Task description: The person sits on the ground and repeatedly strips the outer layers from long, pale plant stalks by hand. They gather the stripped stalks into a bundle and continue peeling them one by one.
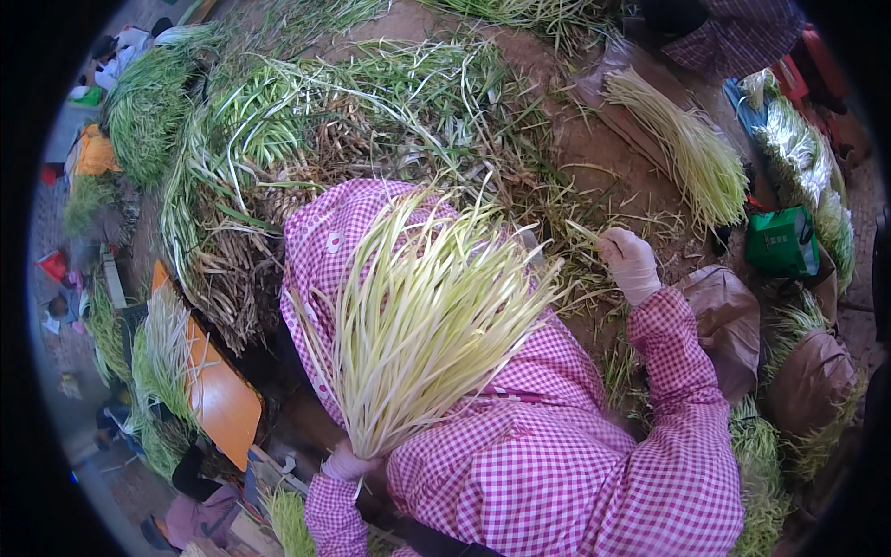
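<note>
A large bunch of pale yellow-green garlic chives fans out across my lap. Its gathered end is gripped by my gloved left hand at the lower left. Out to the right, my gloved right hand has its fingers closed, with a thin yellowish leaf showing at the fingertips. Under the bunch spreads a pink-and-white checked apron, matching the checked sleeves. Just in front of my lap lies a heap of green-leaved plants with brown root ends.
Loose trimmings litter the soil. A long bundle of yellow chives lies at upper right, near a green bag. Brown sacking sits beside my right arm. An orange board stands at left. Other people, including one in plaid, are nearby.
</note>
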`<state>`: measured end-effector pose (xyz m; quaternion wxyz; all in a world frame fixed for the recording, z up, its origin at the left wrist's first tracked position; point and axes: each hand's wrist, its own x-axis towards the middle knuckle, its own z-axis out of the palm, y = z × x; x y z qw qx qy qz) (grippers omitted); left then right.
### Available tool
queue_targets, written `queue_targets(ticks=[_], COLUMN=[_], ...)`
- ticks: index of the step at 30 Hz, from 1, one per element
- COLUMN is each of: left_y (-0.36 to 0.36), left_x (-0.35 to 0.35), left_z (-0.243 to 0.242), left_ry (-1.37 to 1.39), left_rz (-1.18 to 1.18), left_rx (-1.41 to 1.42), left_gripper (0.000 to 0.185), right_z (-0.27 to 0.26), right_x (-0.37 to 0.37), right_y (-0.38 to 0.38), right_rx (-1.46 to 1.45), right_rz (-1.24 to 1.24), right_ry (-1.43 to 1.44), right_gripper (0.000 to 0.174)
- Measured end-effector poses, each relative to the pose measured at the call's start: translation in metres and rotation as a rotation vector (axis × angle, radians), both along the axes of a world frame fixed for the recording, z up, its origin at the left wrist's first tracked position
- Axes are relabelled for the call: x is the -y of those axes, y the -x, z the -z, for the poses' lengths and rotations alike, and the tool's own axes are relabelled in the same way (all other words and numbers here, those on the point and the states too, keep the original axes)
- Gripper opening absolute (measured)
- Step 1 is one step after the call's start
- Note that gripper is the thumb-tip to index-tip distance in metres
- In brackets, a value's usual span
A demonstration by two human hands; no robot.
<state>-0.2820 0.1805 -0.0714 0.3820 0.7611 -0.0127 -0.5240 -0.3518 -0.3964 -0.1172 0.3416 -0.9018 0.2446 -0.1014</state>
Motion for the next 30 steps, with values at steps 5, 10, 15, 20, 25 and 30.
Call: queue_targets(ticks=[5,10,15,20,25,30], left_y=[-0.006,0.002,0.000,-0.001,-0.005,-0.012], left_x=[0.013,0.016,0.014,0.014,0.014,0.019], left_z=[-0.009,-0.017,-0.016,-0.015,-0.014,-0.020], left_ry=[-0.026,-0.006,-0.029,-0.064,-0.042,-0.072], left_rz=[0.074,-0.125,-0.061,-0.040,-0.028,0.106], left_rx=[-0.001,-0.057,-0.090,-0.074,-0.127,-0.047], left_gripper=[0.060,0.060,0.066,0.066,0.063,0.060], right_z=[0.009,0.007,0.016,0.022,-0.013,-0.011], right_x=[-0.016,-0.048,-0.052,-0.023,0.005,-0.034], right_y=[-0.014,-0.035,-0.033,-0.038,-0.030,-0.045], right_rx=[-0.033,0.030,-0.010,-0.111,-0.052,-0.372], right_rz=[-0.470,-0.687,-0.681,-0.094,-0.466,-0.923], right_ry=[0.076,-0.105,-0.054,-0.293,-0.173,-0.162], right_gripper=[0.021,0.025,0.015,0.009,0.063,0.110])
